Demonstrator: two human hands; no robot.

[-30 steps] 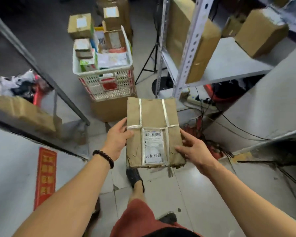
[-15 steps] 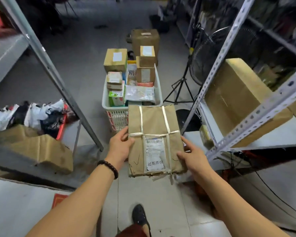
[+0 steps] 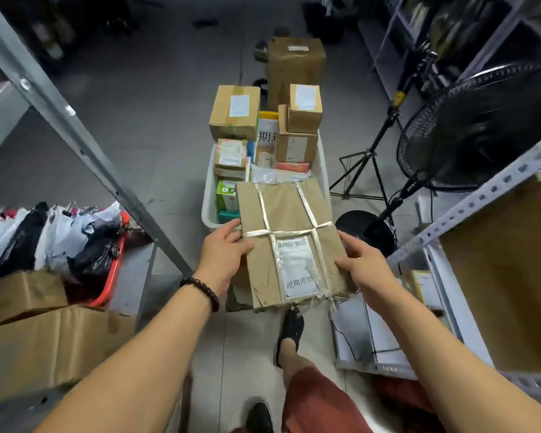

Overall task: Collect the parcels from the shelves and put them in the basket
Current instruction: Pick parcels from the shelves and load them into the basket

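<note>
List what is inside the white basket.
The white basket holds stacked cardboard boxes, a green carton and a plastic packet. The brown parcel, held in the left hand and right hand, covers its near right part, so what lies there cannot be seen.

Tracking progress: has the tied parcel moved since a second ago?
Yes, toward the white basket; the tied parcel's far edge now covers the basket's near rim.

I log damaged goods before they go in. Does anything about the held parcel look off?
The brown paper parcel, gripped by the left hand and right hand, looks worn: its near edge is torn and frayed, with loose strap ends dangling. The basket ahead is heaped above its rim.
</note>
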